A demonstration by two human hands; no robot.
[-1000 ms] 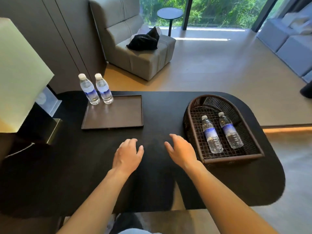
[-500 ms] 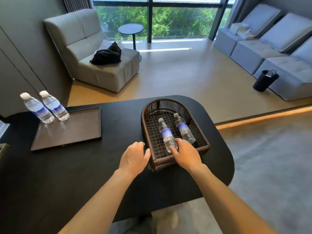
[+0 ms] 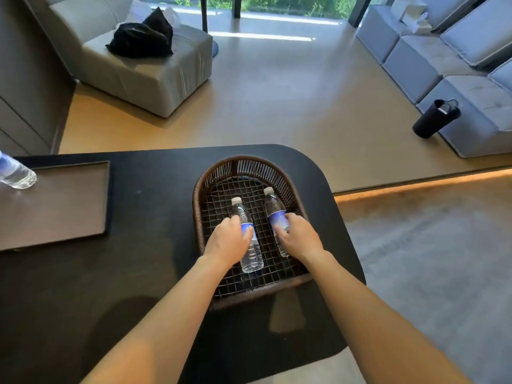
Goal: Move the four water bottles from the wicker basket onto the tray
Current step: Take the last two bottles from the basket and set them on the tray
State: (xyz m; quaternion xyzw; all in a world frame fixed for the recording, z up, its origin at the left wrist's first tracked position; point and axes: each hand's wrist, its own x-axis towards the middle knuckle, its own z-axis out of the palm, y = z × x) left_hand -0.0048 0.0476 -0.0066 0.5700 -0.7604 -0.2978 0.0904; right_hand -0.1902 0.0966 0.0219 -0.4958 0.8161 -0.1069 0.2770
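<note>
Two bare forearms reach forward over the matte black desk (image 3: 144, 273) with rounded corners. Both hands are inside the dark brown wicker basket (image 3: 199, 195), an arch-shaped tray with an open grid floor, whose straight low wall is nearest the person.

The left hand (image 3: 228, 241) is curled over the middle of the left clear plastic water bottle (image 3: 250, 253), covering part of its blue label. The right hand (image 3: 300, 235) is wrapped round the label band of the right clear plastic water bottle (image 3: 273, 206). Both bottles lie flat on the basket floor, side by side and apart, long axes running away from the person, white caps pointing to the curved far rim.

Left of the basket, well apart, lies a flat rectangular brown tray (image 3: 61, 206); another clear bottle (image 3: 15, 174) stands at its far left corner, cut off by the picture's edge.

Beyond the desk: a grey armchair (image 3: 155, 76) bearing a black bag (image 3: 141, 40), a grey sofa (image 3: 457, 59), and a dark cylindrical bag (image 3: 435, 119) on the floor.
</note>
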